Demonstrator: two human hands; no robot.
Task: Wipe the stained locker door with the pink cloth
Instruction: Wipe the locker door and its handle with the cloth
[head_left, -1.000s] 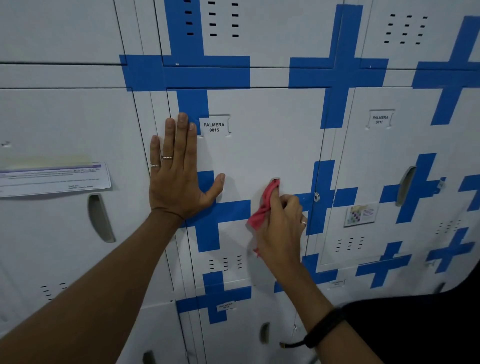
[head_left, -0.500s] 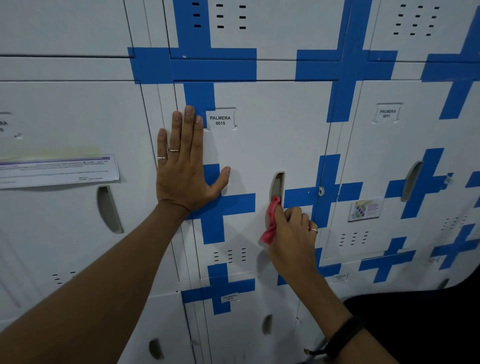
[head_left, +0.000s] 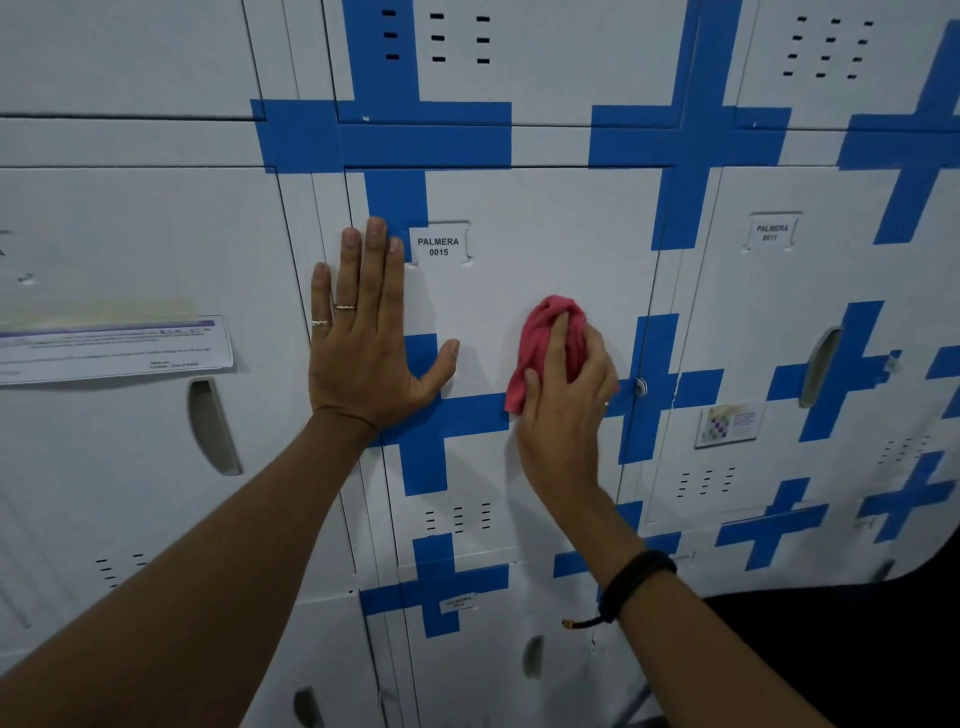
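Note:
The white locker door (head_left: 545, 234) labelled PALMERA 0015 fills the middle of the view, crossed by blue tape. My right hand (head_left: 563, 410) presses the bunched pink cloth (head_left: 545, 343) against the door, over the spot where its handle slot sits; the slot is hidden behind hand and cloth. My left hand (head_left: 363, 343) lies flat with fingers spread on the door's left edge, next to the name label (head_left: 439, 247). No stain is distinguishable on the door.
Neighbouring white lockers surround the door: one at left with a paper notice (head_left: 114, 348) and a handle slot (head_left: 210, 426), one at right labelled 0011 with a handle slot (head_left: 821, 364) and a small sticker (head_left: 727, 423). Lower lockers sit below.
My right hand has moved up with the pink cloth, from below the handle slot to over it. My left hand has stayed flat on the door.

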